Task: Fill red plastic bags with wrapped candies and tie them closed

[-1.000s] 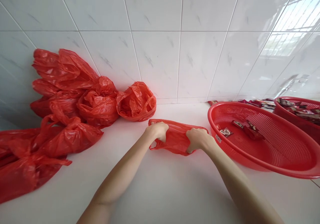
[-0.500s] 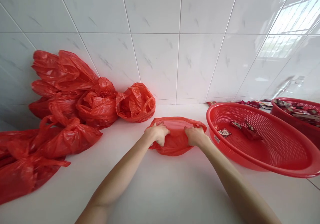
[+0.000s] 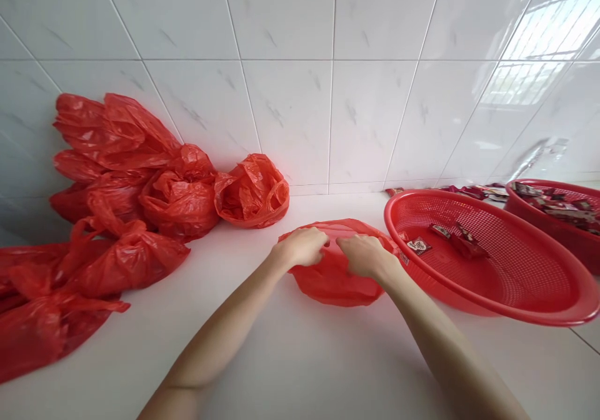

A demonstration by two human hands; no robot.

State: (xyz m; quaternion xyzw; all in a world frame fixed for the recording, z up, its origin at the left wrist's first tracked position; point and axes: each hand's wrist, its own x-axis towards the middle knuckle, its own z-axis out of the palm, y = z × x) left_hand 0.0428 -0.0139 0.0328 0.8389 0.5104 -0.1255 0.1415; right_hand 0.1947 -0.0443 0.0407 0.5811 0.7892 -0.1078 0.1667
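Observation:
A red plastic bag [image 3: 335,292] lies spread on the white counter in front of me, its mouth facing up. My left hand [image 3: 305,247] is over the left part of the mouth, fingers curled round the thin plastic. From the right side my right hand [image 3: 362,255] reaches in, its fingers closed on the plastic too. A narrow gap separates the two hands. The fingertips are partly hidden behind the knuckles.
Close on the right stands a red perforated basket [image 3: 487,301] with several small packets [image 3: 469,245]. A second red basket [image 3: 520,217] behind it holds many packets. Several filled red bags [image 3: 131,257] are heaped left, and an open-topped red bag [image 3: 253,192] sits against the tiled wall [image 3: 290,114].
My two hands have moved closer together over the bag, and their fingers are more curled. The bag's near edge has spread toward me and slightly right.

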